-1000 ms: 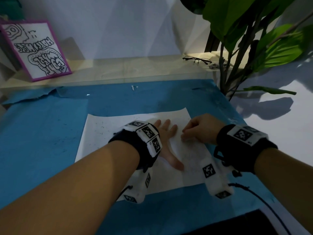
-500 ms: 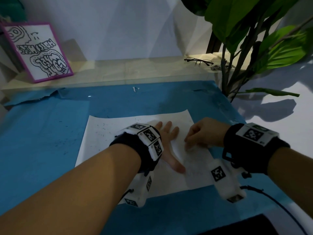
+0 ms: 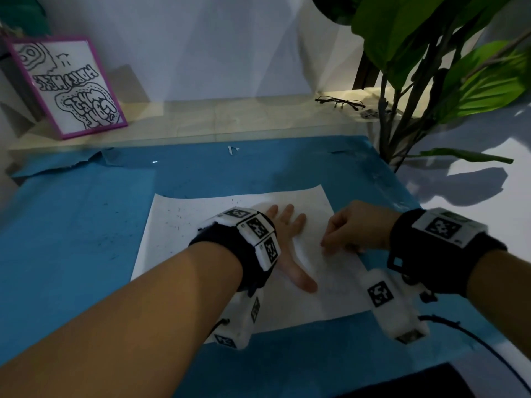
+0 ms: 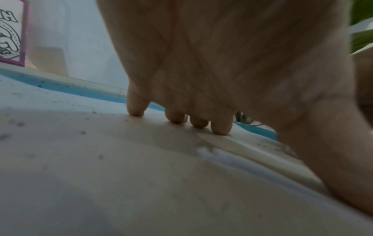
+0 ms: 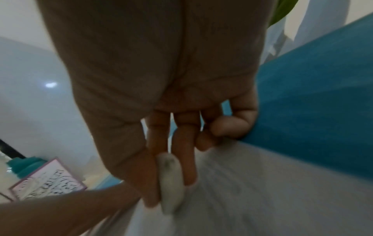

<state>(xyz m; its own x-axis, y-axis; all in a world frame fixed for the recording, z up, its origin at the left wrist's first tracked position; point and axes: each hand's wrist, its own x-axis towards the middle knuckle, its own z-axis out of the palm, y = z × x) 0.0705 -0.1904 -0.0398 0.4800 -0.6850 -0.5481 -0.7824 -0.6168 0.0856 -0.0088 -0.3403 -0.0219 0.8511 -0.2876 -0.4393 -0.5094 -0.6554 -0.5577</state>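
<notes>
A white sheet of paper (image 3: 186, 239) speckled with dark crumbs lies on a blue mat (image 3: 71, 225). My left hand (image 3: 287, 225) lies flat on the middle of the sheet, fingers straight, and its fingertips (image 4: 177, 118) press the paper down. Just to its right, my right hand (image 3: 353, 228) is curled over the sheet near its right edge. Between thumb and fingers it pinches a small white piece (image 5: 169, 180) with a dark smudge, possibly an eraser, whose tip touches the paper. A raised paper edge (image 4: 252, 164) runs beside my left palm.
A purple-framed drawing (image 3: 69, 87) leans on the wall at the back left. Glasses (image 3: 339, 102) lie on the ledge behind the mat. A leafy plant (image 3: 431, 53) stands at the right. A black cable (image 3: 474, 340) trails from my right wrist.
My right hand has slid a little to the right and toward me across the sheet. My left hand has stayed flat in place.
</notes>
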